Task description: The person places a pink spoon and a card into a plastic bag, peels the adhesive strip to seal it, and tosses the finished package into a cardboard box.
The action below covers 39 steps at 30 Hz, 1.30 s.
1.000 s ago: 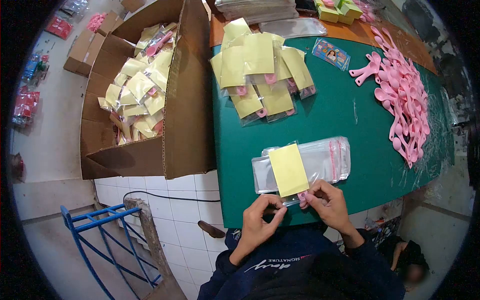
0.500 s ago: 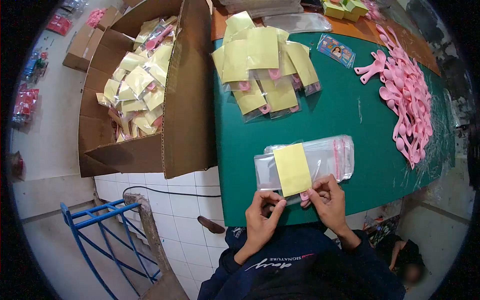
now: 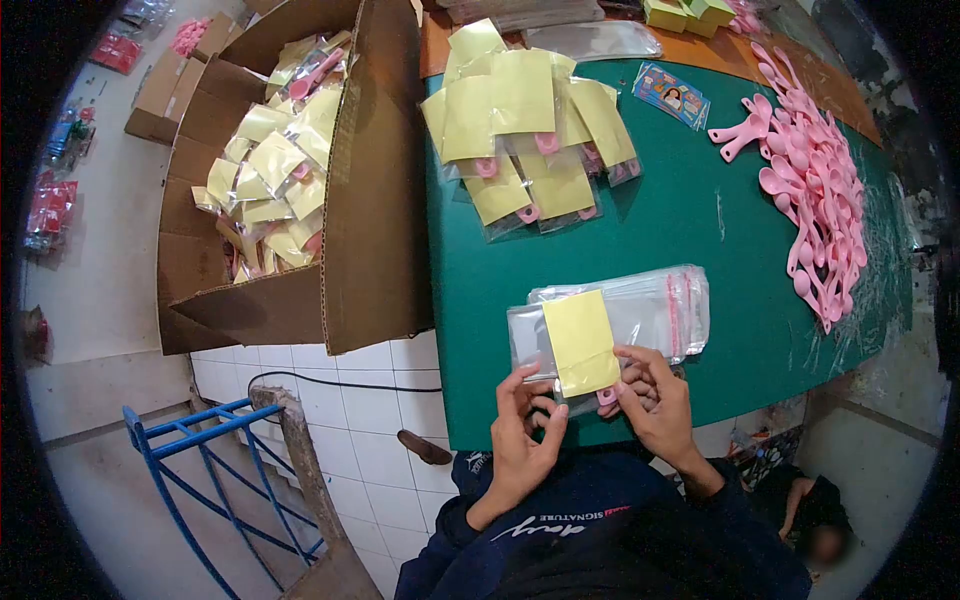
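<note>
A yellow card (image 3: 581, 340) lies over a clear plastic bag at the table's near edge, with the end of a pink spoon handle (image 3: 607, 397) showing below it. My right hand (image 3: 657, 408) pinches the packet's lower right corner, thumb by the pink handle and index finger on the card's edge. At the packet's lower left is my left hand (image 3: 525, 430), its thumb and index finger apart and nothing visible between them. Underneath lies a stack of clear plastic bags (image 3: 645, 312) with a red-pink strip near the right end.
Filled packets with yellow cards (image 3: 525, 95) are piled at the table's back left. Pink spoons (image 3: 815, 180) lie heaped on the right, near printed cards (image 3: 672, 97). A cardboard box (image 3: 375, 190) of packets stands left. Another person (image 3: 815, 510) is at lower right.
My left thumb and index finger have spread apart at the packet's lower left. My right index finger has moved up onto the card's edge, and the card has tilted slightly.
</note>
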Motion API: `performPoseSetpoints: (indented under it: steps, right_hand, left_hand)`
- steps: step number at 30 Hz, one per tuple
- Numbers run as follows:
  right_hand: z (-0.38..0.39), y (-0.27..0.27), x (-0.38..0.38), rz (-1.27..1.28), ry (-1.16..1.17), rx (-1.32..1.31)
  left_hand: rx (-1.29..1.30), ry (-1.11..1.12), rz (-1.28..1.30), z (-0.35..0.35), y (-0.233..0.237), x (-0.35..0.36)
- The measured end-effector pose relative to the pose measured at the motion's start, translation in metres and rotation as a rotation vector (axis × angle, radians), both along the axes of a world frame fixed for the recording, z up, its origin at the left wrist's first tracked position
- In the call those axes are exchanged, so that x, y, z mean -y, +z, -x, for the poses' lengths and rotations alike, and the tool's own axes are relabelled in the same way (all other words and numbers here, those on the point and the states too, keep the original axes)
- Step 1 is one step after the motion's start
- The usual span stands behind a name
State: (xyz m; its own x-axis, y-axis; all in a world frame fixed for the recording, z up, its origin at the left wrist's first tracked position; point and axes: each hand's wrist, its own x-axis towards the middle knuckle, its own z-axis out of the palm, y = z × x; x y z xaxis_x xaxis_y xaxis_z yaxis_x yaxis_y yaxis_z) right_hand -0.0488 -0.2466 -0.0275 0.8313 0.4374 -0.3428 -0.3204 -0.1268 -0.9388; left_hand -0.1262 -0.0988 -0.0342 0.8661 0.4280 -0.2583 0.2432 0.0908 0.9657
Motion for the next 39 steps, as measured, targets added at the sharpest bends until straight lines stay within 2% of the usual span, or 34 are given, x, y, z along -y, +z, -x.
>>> performPoseSetpoints:
  steps: [1, 4, 7, 13, 16, 19, 20, 21, 22, 23, 24, 25, 27, 28, 29, 30, 31, 32, 33, 35, 37, 39]
  right_hand:
    - [0.000, 0.001, 0.000, -0.012, -0.003, -0.016]
    - [0.000, -0.002, 0.003, -0.034, 0.015, -0.006]
    - [0.000, -0.003, 0.004, -0.035, 0.007, -0.010]
    - [0.000, -0.002, 0.005, 0.006, -0.007, -0.012]
    - [-0.002, -0.004, 0.013, 0.149, 0.033, 0.149]
    - [-0.021, 0.018, 0.027, 0.198, 0.049, 0.223]
    - [-0.037, 0.036, 0.038, 0.351, 0.141, 0.287]
    - [-0.057, 0.048, 0.052, 0.358, 0.252, 0.521]
    - [-0.079, 0.061, 0.069, 0.364, 0.363, 0.755]
    - [-0.102, 0.080, 0.086, 0.331, 0.480, 0.727]
    - [-0.133, 0.083, 0.114, 0.161, 0.564, 0.681]
    - [-0.169, 0.072, 0.145, -0.089, 0.538, 0.585]
    - [-0.258, 0.050, 0.190, 0.540, 0.010, 0.881]
    - [-0.302, 0.039, 0.212, 0.824, -0.233, 0.859]
    - [-0.312, 0.036, 0.205, 1.263, -0.290, 0.996]
    - [-0.321, 0.033, 0.197, 1.718, -0.370, 1.061]
    - [-0.313, 0.032, 0.176, 1.592, -0.288, 1.128]
    - [-0.304, 0.032, 0.154, 1.465, -0.200, 1.179]
    - [-0.304, 0.022, 0.137, 0.801, -0.120, 1.219]
    - [-0.306, 0.001, 0.109, 0.831, 0.235, 1.384]
    - [-0.298, -0.008, 0.089, 0.969, 0.301, 1.217]
    - [-0.292, -0.010, 0.077, 1.086, 0.334, 1.153]
  left_hand:
    - [0.022, 0.007, -0.020, 0.001, -0.001, 0.001]
    - [-0.056, -0.166, -0.127, 0.006, -0.007, -0.006]
    - [0.042, -0.226, -0.305, -0.002, -0.002, -0.007]
    - [0.025, -0.211, -0.284, -0.004, 0.003, -0.005]
    - [0.031, -0.243, -0.073, -0.003, 0.008, -0.008]
    - [-0.161, -0.303, 0.158, -0.004, 0.030, -0.026]
    - [0.004, -0.290, 0.181, -0.013, 0.038, -0.029]
    - [-0.002, -0.312, 0.117, -0.024, 0.052, -0.036]
    - [0.113, -0.308, 0.010, -0.036, 0.056, -0.044]
    - [0.228, -0.301, -0.095, -0.050, 0.059, -0.052]
    - [0.319, -0.284, -0.211, -0.071, 0.058, -0.063]
    - [0.409, -0.264, -0.327, -0.095, 0.058, -0.073]
    - [0.329, -0.268, -0.205, -0.145, 0.070, -0.085]
    - [0.333, -0.302, -0.285, -0.167, 0.065, -0.093]
    - [0.337, -0.330, -0.365, -0.184, 0.052, -0.099]
    - [0.338, -0.259, -0.654, -0.190, 0.045, -0.101]
    - [0.466, -0.125, -1.107, -0.192, 0.032, -0.103]
    - [0.425, -0.162, -1.035, -0.185, 0.035, -0.094]
    - [0.373, -0.203, -0.958, -0.171, 0.038, -0.081]
    - [0.438, -0.521, -0.775, -0.154, 0.029, -0.057]
    - [0.397, -0.693, -0.824, -0.138, 0.017, -0.034]
    - [0.375, -0.702, -0.907, -0.136, 0.004, -0.020]
